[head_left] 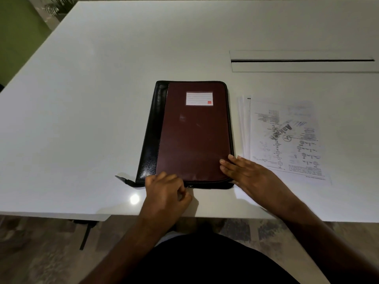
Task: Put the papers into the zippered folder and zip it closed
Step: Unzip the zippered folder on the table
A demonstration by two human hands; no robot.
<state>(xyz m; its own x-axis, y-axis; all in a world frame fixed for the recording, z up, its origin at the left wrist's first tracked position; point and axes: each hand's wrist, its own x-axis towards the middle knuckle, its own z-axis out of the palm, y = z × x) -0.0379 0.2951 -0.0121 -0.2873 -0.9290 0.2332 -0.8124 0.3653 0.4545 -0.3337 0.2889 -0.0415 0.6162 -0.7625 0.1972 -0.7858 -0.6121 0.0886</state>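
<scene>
A white table (82, 99) is filling the frame, with the zippered folder (190, 136) lying closed at centre and the papers (287, 140) waiting just right of it. The right hand (244, 171) is lying flat on the lower-right corner, probably steadying the folder, while the left hand (166, 191) is pinching at the bottom edge, apparently working the zip.
</scene>
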